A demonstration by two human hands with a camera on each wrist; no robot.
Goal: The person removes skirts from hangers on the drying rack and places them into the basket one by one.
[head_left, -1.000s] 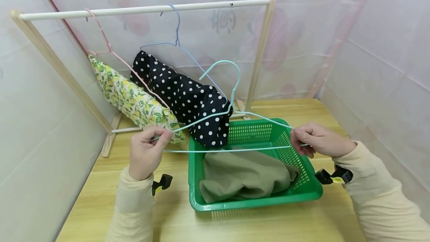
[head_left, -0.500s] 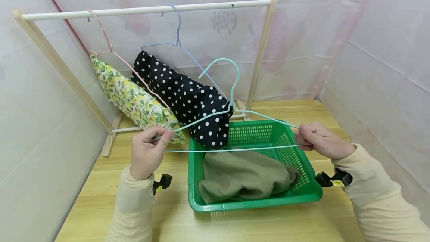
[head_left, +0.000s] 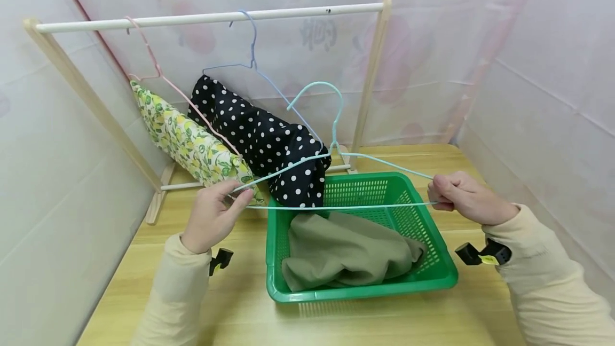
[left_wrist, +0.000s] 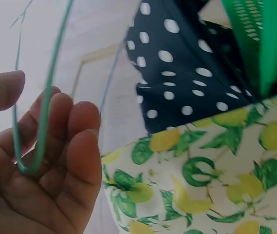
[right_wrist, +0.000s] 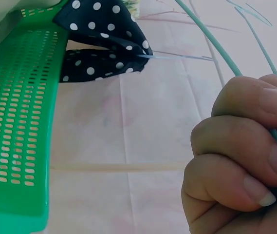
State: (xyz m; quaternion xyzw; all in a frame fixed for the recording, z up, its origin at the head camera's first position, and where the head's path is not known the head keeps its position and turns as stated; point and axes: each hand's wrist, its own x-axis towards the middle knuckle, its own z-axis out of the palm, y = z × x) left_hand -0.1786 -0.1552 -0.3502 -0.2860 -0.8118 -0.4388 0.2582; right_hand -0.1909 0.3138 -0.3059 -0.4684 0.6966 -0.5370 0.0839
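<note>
A mint-green wire hanger (head_left: 334,135) is held up over the green basket (head_left: 362,293), its hook pointing up. The right hand (head_left: 466,199) grips the hanger's right end with curled fingers, as the right wrist view also shows. At the other end, the left hand (head_left: 211,215) has its thumb and fingers spread apart; in the left wrist view the hanger's bent corner lies loosely against the fingers, with the thumb (left_wrist: 4,92) off the wire. Inside the basket lies a crumpled olive-green cloth (head_left: 351,252).
Behind stands a wooden rack with a white rail (head_left: 288,14). A pink hanger (head_left: 154,60) bears a lemon-print cloth (head_left: 178,135), and a blue hanger (head_left: 253,49) bears a black polka-dot cloth (head_left: 250,122). Both cloths slant down towards the basket. White sheets wall the wooden table (head_left: 250,314).
The left hand's fingers have loosened from the hanger and its thumb has come away. The right hand first slid outwards to the hanger's end and closed there. The hanger's lower bar has risen slightly.
</note>
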